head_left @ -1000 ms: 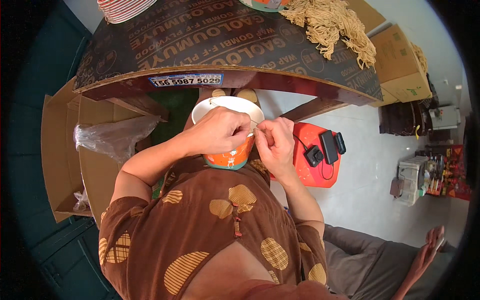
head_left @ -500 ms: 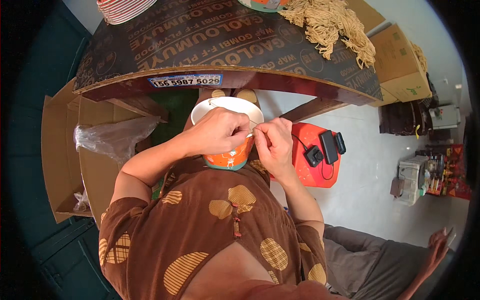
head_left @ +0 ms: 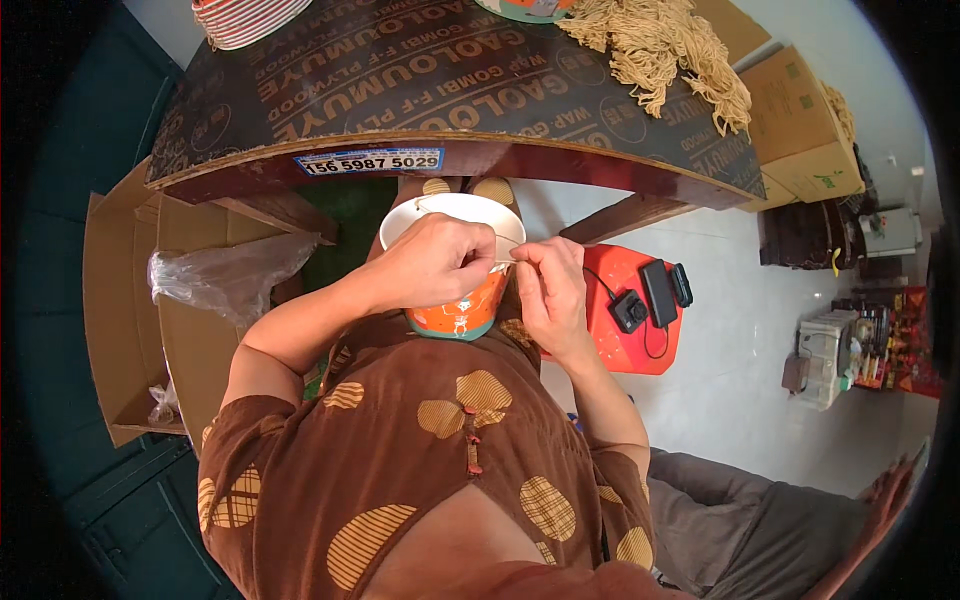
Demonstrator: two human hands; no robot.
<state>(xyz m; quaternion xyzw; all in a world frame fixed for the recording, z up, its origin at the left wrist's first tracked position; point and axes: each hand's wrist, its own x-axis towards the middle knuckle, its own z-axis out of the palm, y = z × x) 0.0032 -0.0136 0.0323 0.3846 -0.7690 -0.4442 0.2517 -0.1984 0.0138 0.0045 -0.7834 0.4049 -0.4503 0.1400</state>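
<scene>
A paper bucket (head_left: 462, 318) stands upright in my lap, orange with a teal bottom band and pale figures, white inside. My left hand (head_left: 447, 262) lies across its near side, closed, with thumb and forefinger pinched by the right part of the rim. A thin pale string (head_left: 507, 240) runs over the rim there, between my two hands. My right hand (head_left: 552, 290) is just right of the bucket, thumb and forefinger pinching the string. A bit of string also shows at the far left rim. My left fingertips are partly hidden.
Beyond the bucket is a dark plywood table (head_left: 400, 90) holding a bundle of beige strings (head_left: 675, 55), stacked striped containers (head_left: 250, 22) and another bucket (head_left: 525, 8). A red stool (head_left: 625, 345) with black devices stands right; an open carton (head_left: 125, 320) left. Another person's leg (head_left: 740, 520) is lower right.
My right hand has drawn slightly away from the left, so a short length of string shows between them. The other person's hand at the lower right has moved.
</scene>
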